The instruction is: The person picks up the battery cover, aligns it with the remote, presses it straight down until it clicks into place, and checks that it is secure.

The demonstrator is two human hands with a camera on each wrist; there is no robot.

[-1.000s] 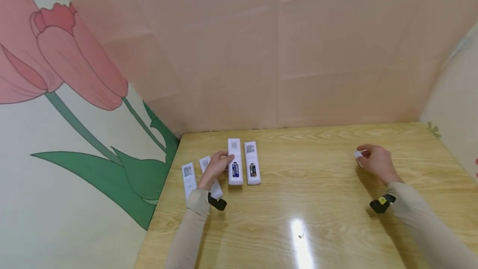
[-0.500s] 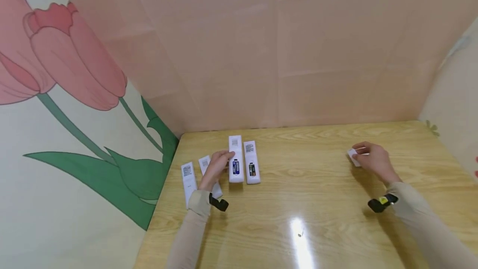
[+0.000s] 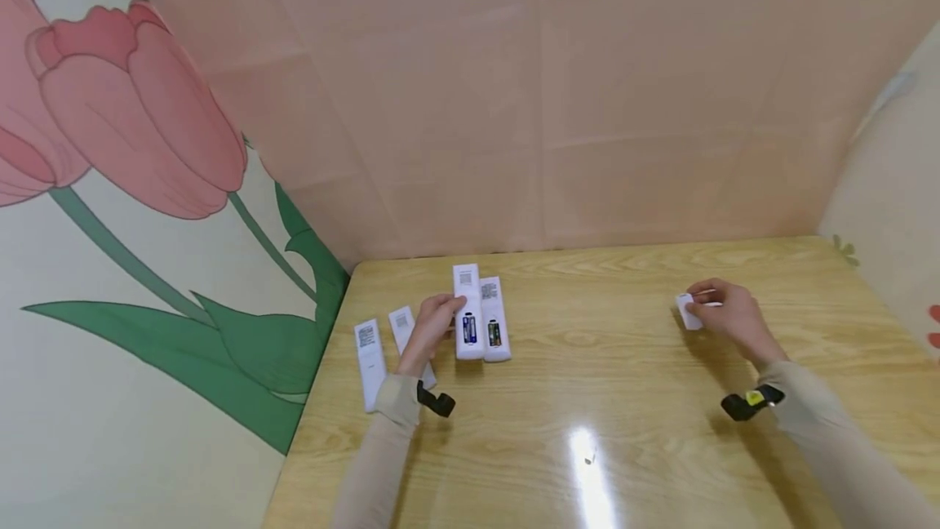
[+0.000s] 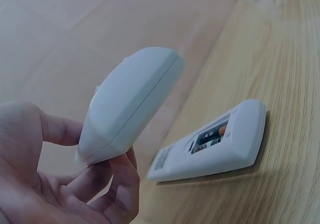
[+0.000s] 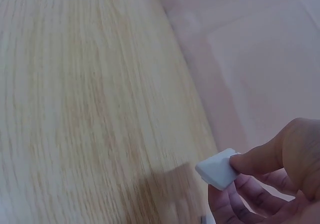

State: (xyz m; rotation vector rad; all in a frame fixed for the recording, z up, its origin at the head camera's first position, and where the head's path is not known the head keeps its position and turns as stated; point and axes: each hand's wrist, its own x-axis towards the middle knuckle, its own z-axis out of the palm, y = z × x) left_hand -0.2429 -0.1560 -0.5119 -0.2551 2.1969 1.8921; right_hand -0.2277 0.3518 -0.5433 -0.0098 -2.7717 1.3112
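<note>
Toward the table's (image 3: 624, 398) far left corner, a white remote (image 3: 466, 277) is held raised, back up, clamped in the left hand (image 3: 432, 323); its batteries (image 3: 470, 328) are seated but its back open, so loading looks done, closing not. The right hand (image 3: 729, 313), toward the far right corner, pinches what seems a cover (image 3: 689, 313). Just beside, a loaded neighbour (image 3: 490, 292) lies open; near the left edge, the outermost remote (image 3: 370, 366) looks closed.
</note>
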